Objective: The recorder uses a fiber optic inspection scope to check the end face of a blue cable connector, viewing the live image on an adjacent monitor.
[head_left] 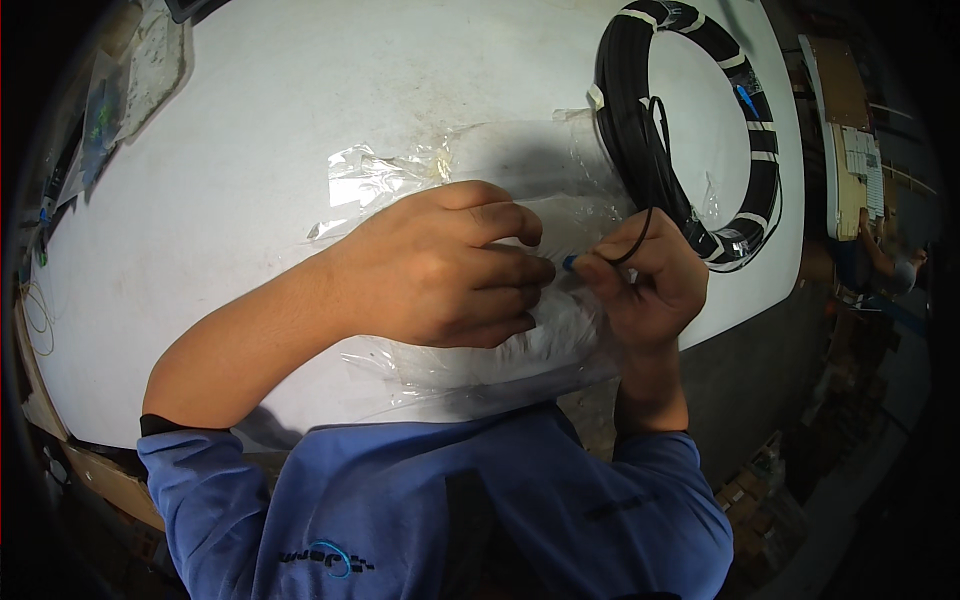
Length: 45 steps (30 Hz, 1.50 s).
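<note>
Between the thumb and fingers of my right hand [655,285] is pinched a small blue cable connector [569,262]. A thin black cable [645,235] curves up from it towards a large coil of black cable [625,90] at the right. My left hand [450,270] is closed with its knuckles up, the curled fingertips close to the connector's tip. Whatever those fingers hold, if anything, is hidden under them. Both hands are above clear plastic film [430,375] taped over the white table [270,90].
White ties and clear tape bind the coil, and a second blue connector [747,100] is on its right side. Clear bags [100,110] are at the far left edge. Beyond the table on the right, another person [885,265] is beside a bench with papers [860,170].
</note>
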Tool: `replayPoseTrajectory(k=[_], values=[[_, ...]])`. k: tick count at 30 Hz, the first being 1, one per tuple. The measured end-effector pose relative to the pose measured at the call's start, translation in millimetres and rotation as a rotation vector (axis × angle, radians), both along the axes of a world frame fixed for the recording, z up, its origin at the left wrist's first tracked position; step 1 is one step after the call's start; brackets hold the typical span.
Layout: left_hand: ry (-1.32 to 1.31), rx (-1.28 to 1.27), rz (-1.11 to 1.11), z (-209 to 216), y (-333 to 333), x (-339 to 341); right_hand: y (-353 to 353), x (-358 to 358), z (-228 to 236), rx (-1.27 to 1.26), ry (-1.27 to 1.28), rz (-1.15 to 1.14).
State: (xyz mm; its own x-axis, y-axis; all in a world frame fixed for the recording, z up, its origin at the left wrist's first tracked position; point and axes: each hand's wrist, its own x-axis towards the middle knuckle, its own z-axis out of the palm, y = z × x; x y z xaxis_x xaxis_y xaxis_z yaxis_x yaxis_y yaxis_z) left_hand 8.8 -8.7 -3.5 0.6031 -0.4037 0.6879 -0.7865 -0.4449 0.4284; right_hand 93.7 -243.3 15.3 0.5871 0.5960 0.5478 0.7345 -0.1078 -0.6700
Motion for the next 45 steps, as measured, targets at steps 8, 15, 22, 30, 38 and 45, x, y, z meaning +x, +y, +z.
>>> replayPoseTrajectory(k=[8, 15, 22, 30, 38, 45], values=[[-0.001, -0.007, -0.007, 0.7, 0.1, 1.7, -0.8, 0.1, 0.3, 0.061, 0.075, 0.060], [-0.008, 0.004, 0.012, 0.9, -0.2, 1.3, -1.7, -2.4, 2.2, -0.026, 0.075, 0.044], [0.041, -0.001, 0.001, 2.1, -0.1, 0.3, -1.0, -0.1, 0.8, 0.017, 0.077, 0.028], [0.000, 0.001, -0.005, 0.9, 0.6, 1.3, -1.4, -3.4, 4.9, -0.057, 0.094, 0.055], [0.007, -0.016, 0.000, 0.0, -0.9, 1.5, -1.8, -1.9, 3.2, -0.019, 0.087, 0.019], [0.003, -0.020, -0.001, 0.3, -1.2, 1.5, -3.8, -0.7, 2.0, 0.029, 0.089, 0.043]])
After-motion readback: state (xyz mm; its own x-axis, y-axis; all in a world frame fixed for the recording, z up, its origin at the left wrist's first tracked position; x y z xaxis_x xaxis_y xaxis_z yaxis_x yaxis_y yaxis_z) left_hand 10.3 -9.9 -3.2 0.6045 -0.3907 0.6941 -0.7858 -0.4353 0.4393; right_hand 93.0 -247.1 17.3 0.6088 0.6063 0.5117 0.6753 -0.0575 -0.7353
